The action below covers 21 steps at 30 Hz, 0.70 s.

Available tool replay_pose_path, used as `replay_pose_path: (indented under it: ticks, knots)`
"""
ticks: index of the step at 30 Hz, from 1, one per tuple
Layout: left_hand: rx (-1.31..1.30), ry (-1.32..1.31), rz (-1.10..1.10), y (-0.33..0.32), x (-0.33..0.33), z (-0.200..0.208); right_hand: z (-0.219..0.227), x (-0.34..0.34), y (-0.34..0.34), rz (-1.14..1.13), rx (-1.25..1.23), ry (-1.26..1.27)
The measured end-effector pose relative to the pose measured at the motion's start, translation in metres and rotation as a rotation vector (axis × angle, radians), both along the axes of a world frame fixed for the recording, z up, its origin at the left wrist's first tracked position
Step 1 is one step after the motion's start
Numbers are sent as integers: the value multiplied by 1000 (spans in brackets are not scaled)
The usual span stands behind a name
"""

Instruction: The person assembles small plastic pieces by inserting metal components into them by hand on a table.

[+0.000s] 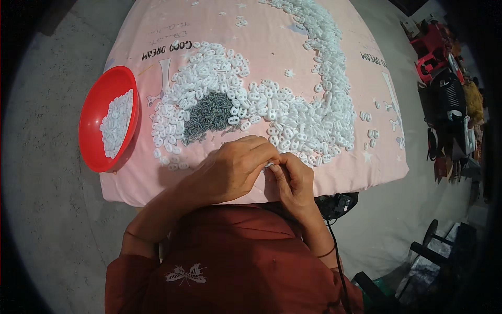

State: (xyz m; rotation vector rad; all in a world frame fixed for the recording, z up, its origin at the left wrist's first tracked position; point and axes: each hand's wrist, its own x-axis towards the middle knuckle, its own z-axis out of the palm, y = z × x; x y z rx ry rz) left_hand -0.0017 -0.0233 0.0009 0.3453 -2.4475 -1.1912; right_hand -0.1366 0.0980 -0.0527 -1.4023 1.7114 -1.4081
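My left hand [238, 166] and my right hand [297, 183] meet at the near edge of the cloth-covered table, fingertips pinched together. Between them shows a bit of a small white plastic piece [269, 164]; most of it is hidden by the fingers. Just beyond my hands lies a wide heap of white oval plastic pieces [319, 128], many with two holes. Past my left hand sits a pile of small dark grey screws [208, 116], ringed on its left, far and right sides by more white pieces [209, 68].
A red bowl [87, 131] with white pieces inside stands at the table's left edge. The white heap trails to the far side along the right. A few loose pieces [373, 134] lie at the right on the pink cloth [272, 31]. A black cable [337, 251] hangs by my right arm.
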Motion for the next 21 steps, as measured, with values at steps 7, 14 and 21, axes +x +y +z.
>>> replay_pose_path:
  ticks: [7,14,21]
  knots:
    - [10,-10,6,1,-1,-2,-2,-1,1,-6,-1,-7]
    - [-75,17,-17,6,-3,-4,-5,0,3,19,32,-141]
    - [1,-16,-33,3,-2,-1,-4,-1,2,35,-6,-106]
